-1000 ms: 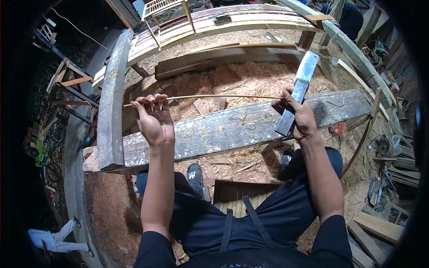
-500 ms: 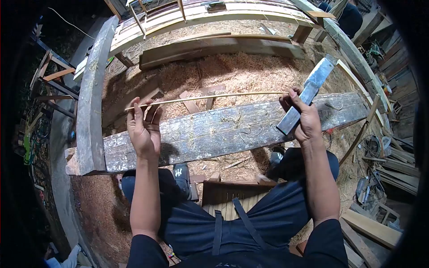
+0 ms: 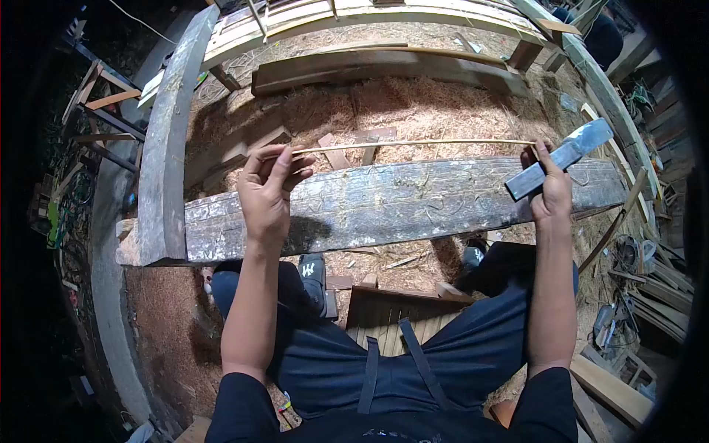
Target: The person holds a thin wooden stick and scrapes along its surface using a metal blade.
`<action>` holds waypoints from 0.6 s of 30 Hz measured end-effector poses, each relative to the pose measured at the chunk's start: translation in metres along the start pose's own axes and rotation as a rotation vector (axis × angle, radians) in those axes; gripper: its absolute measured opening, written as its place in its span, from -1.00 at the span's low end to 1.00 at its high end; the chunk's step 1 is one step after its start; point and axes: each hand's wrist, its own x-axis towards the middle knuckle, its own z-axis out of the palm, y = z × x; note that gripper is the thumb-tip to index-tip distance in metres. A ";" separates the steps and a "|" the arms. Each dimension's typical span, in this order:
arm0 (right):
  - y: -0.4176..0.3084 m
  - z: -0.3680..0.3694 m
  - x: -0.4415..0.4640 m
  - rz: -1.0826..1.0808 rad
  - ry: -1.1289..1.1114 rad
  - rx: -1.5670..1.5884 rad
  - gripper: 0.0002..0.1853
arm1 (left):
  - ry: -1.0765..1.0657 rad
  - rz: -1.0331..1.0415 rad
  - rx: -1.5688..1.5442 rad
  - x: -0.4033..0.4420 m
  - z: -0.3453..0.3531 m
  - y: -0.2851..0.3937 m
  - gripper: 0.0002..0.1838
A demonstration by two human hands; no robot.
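A thin wooden strip (image 3: pixel 413 142) stretches between my two hands, bowed slightly upward, above the far edge of a weathered plank (image 3: pixel 354 207). My left hand (image 3: pixel 269 188) pinches its left end between thumb and fingers. Thumb and fingertips of my right hand (image 3: pixel 550 181) hold the other end. The same right hand also grips a flat metal-and-dark tool (image 3: pixel 561 159), tilted up to the right, its wide pale end beyond the fingers. The fingers behind the tool are partly hidden.
A thick beam (image 3: pixel 164 148) crosses the plank's left end. Behind lies a long board (image 3: pixel 384 71) on shavings. A slatted wooden piece (image 3: pixel 395 317) sits between my legs. Loose timber (image 3: pixel 613 387) lies at lower right. Part of another person (image 3: pixel 600 40) shows at upper right.
Both hands have shifted right relative to the plank, with the strip between them. The left fingers have closed on the strip's end, and the tool is tilted nearer to level.
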 end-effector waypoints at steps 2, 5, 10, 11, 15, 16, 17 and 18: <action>-0.002 -0.002 0.000 -0.020 0.012 -0.016 -0.74 | -0.007 0.011 0.069 -0.002 0.006 0.002 -0.87; -0.004 -0.006 0.001 -0.033 0.047 -0.032 -0.75 | -0.042 0.025 0.179 -0.004 0.005 0.001 -0.86; -0.004 -0.017 0.012 -0.052 0.068 -0.065 -0.78 | -0.068 0.006 0.252 -0.007 0.010 0.004 -0.86; -0.006 -0.020 0.014 -0.051 0.069 -0.067 -0.78 | -0.096 -0.022 0.278 -0.009 0.011 0.006 -0.86; -0.009 -0.027 0.023 -0.099 0.026 -0.030 -0.78 | -0.253 -0.168 0.455 -0.011 0.009 0.012 -0.86; -0.009 -0.028 0.027 -0.125 0.030 -0.036 -0.79 | -0.300 -0.214 0.535 -0.013 0.011 0.014 -0.84; -0.010 -0.030 0.031 -0.151 0.034 -0.043 -0.79 | -0.302 -0.219 0.531 -0.016 0.013 0.018 -0.84; -0.012 -0.030 0.033 -0.160 0.005 -0.071 -0.79 | -0.430 -0.285 0.597 -0.019 0.014 0.024 -0.81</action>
